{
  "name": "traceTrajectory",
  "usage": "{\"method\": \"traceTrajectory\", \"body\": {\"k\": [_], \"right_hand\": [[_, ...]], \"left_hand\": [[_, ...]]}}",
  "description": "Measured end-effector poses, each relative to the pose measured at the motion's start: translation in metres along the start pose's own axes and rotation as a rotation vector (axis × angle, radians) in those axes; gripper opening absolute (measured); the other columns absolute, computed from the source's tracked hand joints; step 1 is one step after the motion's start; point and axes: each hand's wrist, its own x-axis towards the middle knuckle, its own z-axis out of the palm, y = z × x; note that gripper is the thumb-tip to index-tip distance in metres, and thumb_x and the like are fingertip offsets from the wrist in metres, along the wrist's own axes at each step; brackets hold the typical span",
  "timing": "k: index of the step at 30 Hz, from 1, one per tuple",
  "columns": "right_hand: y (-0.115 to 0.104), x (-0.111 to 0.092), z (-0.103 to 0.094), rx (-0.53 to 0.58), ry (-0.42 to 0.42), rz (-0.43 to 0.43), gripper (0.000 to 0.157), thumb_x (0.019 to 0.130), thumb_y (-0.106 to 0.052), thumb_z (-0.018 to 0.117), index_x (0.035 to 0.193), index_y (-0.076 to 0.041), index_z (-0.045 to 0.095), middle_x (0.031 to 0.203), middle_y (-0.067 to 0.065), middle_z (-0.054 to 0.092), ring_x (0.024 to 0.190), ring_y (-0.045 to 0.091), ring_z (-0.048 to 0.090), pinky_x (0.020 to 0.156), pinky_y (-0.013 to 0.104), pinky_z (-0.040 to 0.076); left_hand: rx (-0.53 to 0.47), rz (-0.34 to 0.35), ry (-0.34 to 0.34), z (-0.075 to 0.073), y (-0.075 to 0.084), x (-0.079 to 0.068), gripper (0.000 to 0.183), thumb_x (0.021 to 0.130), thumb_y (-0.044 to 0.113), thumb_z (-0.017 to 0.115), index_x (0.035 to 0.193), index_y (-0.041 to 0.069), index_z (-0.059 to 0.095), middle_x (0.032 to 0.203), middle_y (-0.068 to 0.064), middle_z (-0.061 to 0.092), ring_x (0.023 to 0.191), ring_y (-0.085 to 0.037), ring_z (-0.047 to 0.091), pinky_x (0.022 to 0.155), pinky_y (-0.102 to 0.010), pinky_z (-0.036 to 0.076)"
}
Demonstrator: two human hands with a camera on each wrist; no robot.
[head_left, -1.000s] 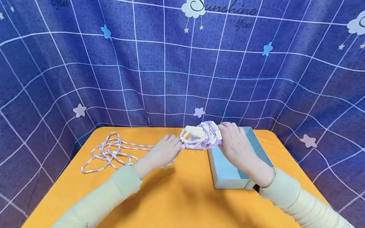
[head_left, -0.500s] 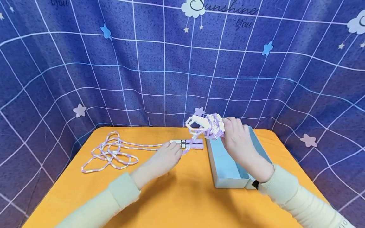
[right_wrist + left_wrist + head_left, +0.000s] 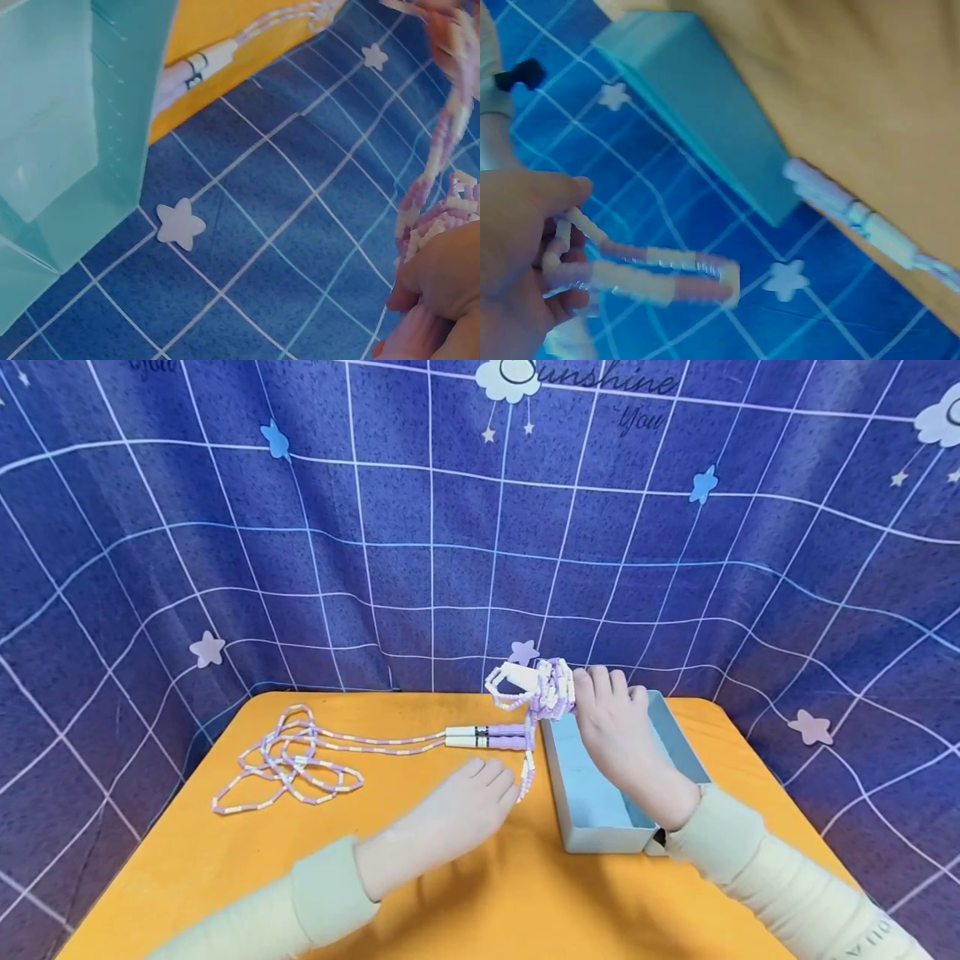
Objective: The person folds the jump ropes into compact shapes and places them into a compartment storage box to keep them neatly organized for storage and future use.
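In the head view my right hand (image 3: 617,720) grips the purple handle end of a beaded jump rope (image 3: 553,690). Its purple-and-white beads are wound in a thick coil, with a white handle end and a loose loop sticking out to the left. A strand hangs from the coil to my left hand (image 3: 468,806), which is lower and pinches it. The left wrist view shows a bead loop (image 3: 667,285) coming out of the fingers. Seen from the right wrist, my hand (image 3: 442,281) wraps the handle below the beads (image 3: 442,217).
A second beaded jump rope (image 3: 300,762) lies loosely tangled on the orange tabletop (image 3: 247,877), its two handles (image 3: 486,737) side by side near the middle. A light blue divided box (image 3: 570,810) stands under my right forearm. Behind hangs a blue grid-patterned curtain (image 3: 420,568).
My left hand has drawn away from the coil, down and to the right, with the strand stretched between. The second rope's handles have come into view. The right hand has risen slightly.
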Motion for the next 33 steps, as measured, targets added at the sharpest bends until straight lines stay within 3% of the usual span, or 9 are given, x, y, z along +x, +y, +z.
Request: {"method": "traceTrajectory", "body": {"k": [9, 18, 22, 27, 33], "right_hand": [[-0.005, -0.011, 0.011, -0.081, 0.025, -0.056, 0.025, 0.098, -0.012, 0.025, 0.104, -0.002, 0.047, 0.082, 0.013, 0.044, 0.07, 0.031, 0.043, 0.054, 0.043, 0.031], [-0.011, -0.021, 0.012, -0.121, 0.132, -0.248, 0.019, 0.095, -0.012, 0.032, 0.096, -0.006, 0.051, 0.078, 0.009, 0.044, 0.067, 0.027, 0.042, 0.053, 0.037, 0.03], [-0.017, -0.027, 0.01, -0.1, 0.113, -0.355, 0.02, 0.095, -0.01, 0.032, 0.099, -0.007, 0.051, 0.08, 0.008, 0.044, 0.067, 0.025, 0.04, 0.057, 0.037, 0.033], [-0.022, -0.029, 0.006, -0.076, 0.05, -0.472, 0.027, 0.098, -0.009, 0.026, 0.103, -0.008, 0.052, 0.083, 0.007, 0.047, 0.068, 0.024, 0.04, 0.06, 0.036, 0.033], [-0.022, -0.03, 0.001, -0.056, -0.021, -0.598, 0.033, 0.1, -0.008, 0.019, 0.102, -0.01, 0.051, 0.087, 0.005, 0.049, 0.072, 0.023, 0.042, 0.062, 0.035, 0.033]], "left_hand": [[0.055, 0.029, 0.121, -0.032, -0.006, 0.011, 0.034, 0.094, 0.011, 0.03, 0.1, 0.009, 0.063, 0.086, -0.001, 0.054, 0.08, -0.019, 0.046, 0.068, -0.029, 0.034], [0.091, 0.067, 0.198, -0.058, -0.034, 0.024, 0.029, 0.095, 0.01, 0.033, 0.095, 0.009, 0.062, 0.091, -0.002, 0.06, 0.084, -0.018, 0.05, 0.074, -0.03, 0.039], [0.133, 0.094, 0.23, -0.06, -0.046, 0.029, 0.026, 0.094, 0.012, 0.038, 0.096, 0.009, 0.063, 0.093, -0.001, 0.061, 0.081, -0.017, 0.049, 0.071, -0.028, 0.036], [0.151, 0.145, 0.189, -0.057, -0.058, 0.031, 0.027, 0.094, 0.009, 0.039, 0.102, 0.01, 0.065, 0.097, -0.001, 0.063, 0.086, -0.018, 0.049, 0.074, -0.029, 0.036], [0.195, 0.23, 0.171, -0.049, -0.073, 0.03, 0.029, 0.096, 0.007, 0.034, 0.097, 0.009, 0.063, 0.093, -0.003, 0.058, 0.088, -0.02, 0.048, 0.079, -0.031, 0.036]]}}
